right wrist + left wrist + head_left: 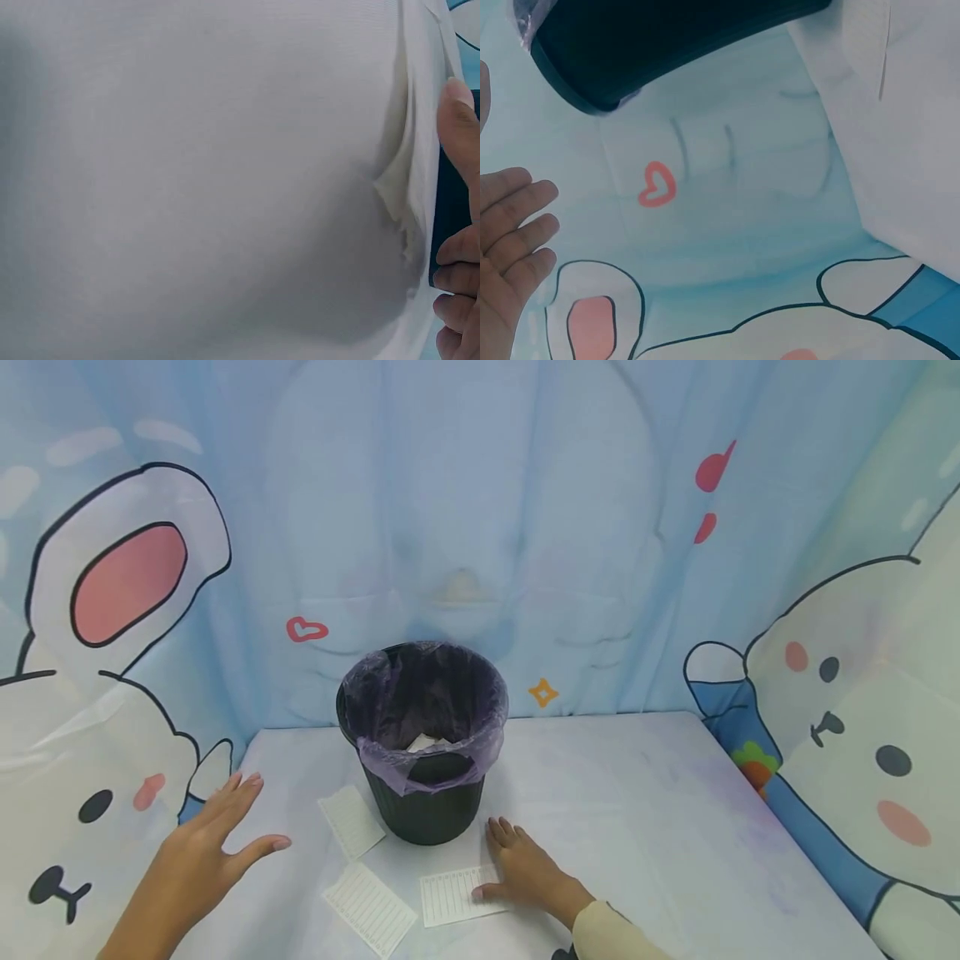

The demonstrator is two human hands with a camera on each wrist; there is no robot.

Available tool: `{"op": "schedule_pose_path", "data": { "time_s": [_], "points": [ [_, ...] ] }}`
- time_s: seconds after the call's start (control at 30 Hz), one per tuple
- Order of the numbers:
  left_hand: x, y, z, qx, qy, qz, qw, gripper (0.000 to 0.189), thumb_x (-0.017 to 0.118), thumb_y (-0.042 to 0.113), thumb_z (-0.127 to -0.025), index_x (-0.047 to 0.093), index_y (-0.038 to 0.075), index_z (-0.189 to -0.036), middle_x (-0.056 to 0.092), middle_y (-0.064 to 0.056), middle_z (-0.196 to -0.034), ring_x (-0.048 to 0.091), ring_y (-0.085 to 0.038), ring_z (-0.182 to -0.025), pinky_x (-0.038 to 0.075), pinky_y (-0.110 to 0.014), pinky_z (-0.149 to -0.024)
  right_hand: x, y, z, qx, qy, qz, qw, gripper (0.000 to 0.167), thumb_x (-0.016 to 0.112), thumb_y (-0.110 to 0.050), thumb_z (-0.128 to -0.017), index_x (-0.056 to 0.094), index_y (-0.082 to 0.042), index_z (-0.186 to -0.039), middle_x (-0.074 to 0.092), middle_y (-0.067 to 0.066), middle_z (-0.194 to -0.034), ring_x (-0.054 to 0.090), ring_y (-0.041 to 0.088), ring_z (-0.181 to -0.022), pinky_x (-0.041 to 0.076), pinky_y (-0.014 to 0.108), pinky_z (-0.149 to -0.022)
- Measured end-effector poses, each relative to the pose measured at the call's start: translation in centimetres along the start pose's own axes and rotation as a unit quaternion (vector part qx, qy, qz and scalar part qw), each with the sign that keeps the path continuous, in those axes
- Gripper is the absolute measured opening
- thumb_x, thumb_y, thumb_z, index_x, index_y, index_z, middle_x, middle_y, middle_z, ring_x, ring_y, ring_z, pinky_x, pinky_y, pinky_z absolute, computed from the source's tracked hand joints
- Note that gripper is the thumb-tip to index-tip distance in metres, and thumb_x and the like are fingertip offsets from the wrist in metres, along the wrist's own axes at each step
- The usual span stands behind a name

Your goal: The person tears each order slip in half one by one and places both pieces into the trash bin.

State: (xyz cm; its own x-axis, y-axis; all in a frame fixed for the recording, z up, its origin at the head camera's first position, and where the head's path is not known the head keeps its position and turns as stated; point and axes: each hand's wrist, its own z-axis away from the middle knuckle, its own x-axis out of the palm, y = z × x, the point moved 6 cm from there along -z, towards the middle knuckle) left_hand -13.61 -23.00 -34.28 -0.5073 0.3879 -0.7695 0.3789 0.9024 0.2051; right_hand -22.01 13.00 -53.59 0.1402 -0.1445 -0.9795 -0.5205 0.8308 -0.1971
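Note:
My right hand (525, 872) lies low over the table, its fingers extended and its thumb over a white lined paper sheet (450, 897). In the right wrist view, a sheet with a ragged edge (394, 196) shows beside the thumb. My left hand (198, 856) is raised at the left, fingers straight and thumb spread, holding nothing. Two more lined sheets, one upper (351, 821) and one lower (370, 908), lie between the hands. Behind them stands a black bin (431, 810) with a purple plastic liner (480, 743); some white paper (422, 742) is inside it.
A white cloth (622, 810) covers the table. Behind it hangs a light blue curtain (465, 510) with cartoon figures, which continues along both sides. A small dark object (562, 954) shows at the bottom edge beside the right sleeve (611, 931).

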Motion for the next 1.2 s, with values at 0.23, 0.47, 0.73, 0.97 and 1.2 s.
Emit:
{"op": "schedule_pose_path", "data": {
  "time_s": [0.23, 0.47, 0.73, 0.97, 1.2],
  "points": [
    [-0.6, -0.2, 0.1, 0.008, 0.019, -0.007, 0.9998, 0.086, 0.081, 0.058, -0.067, 0.067, -0.002, -0.127, 0.067, -0.019, -0.129, 0.061, -0.044, -0.118, 0.060, -0.047, -0.068, 1.2, -0.1, 0.2, -0.002, -0.016, 0.040, 0.9991, 0.096, 0.068, -0.064, -0.082, 0.050, 0.010, -0.141, 0.044, 0.026, -0.152, 0.042, 0.041, -0.143, 0.039, 0.053, -0.115],
    [-0.5, -0.1, 0.2, 0.003, 0.012, -0.006, 0.9999, 0.084, 0.082, 0.054, -0.066, 0.067, -0.003, -0.127, 0.067, -0.021, -0.128, 0.061, -0.046, -0.118, 0.059, -0.048, -0.070, 0.7, -0.6, 0.8, -0.038, 0.019, 0.040, 0.9983, 0.080, 0.066, -0.054, -0.086, 0.058, 0.012, -0.132, 0.052, 0.028, -0.144, 0.052, 0.041, -0.135, 0.047, 0.050, -0.108],
    [-0.3, 0.2, 0.4, 0.019, 0.019, -0.003, 0.9996, 0.084, 0.075, 0.061, -0.069, 0.069, -0.002, -0.124, 0.068, -0.020, -0.126, 0.062, -0.045, -0.116, 0.060, -0.046, -0.066, 1.0, -0.9, 1.3, -0.051, 0.046, 0.071, 0.9951, 0.067, 0.067, -0.047, -0.087, 0.065, 0.008, -0.125, 0.061, 0.022, -0.137, 0.060, 0.035, -0.127, 0.051, 0.046, -0.104],
    [-0.4, 0.8, 0.4, 0.047, 0.031, 0.005, 0.9984, 0.087, 0.059, 0.071, -0.077, 0.069, -0.001, -0.124, 0.069, -0.020, -0.125, 0.065, -0.044, -0.111, 0.058, -0.036, -0.058, 1.0, -1.1, 1.7, -0.050, 0.061, 0.090, 0.9928, 0.055, 0.068, -0.043, -0.089, 0.070, 0.003, -0.120, 0.066, 0.017, -0.132, 0.064, 0.032, -0.122, 0.054, 0.042, -0.102],
    [-0.3, 1.0, 0.4, 0.052, 0.033, 0.011, 0.9980, 0.087, 0.053, 0.073, -0.080, 0.069, 0.001, -0.126, 0.068, -0.018, -0.128, 0.062, -0.040, -0.117, 0.058, -0.044, -0.064, 0.7, -1.0, 1.7, -0.042, 0.089, 0.094, 0.9907, 0.045, 0.069, -0.038, -0.092, 0.073, -0.001, -0.117, 0.069, 0.013, -0.128, 0.067, 0.029, -0.117, 0.055, 0.039, -0.099]
  ]
}}
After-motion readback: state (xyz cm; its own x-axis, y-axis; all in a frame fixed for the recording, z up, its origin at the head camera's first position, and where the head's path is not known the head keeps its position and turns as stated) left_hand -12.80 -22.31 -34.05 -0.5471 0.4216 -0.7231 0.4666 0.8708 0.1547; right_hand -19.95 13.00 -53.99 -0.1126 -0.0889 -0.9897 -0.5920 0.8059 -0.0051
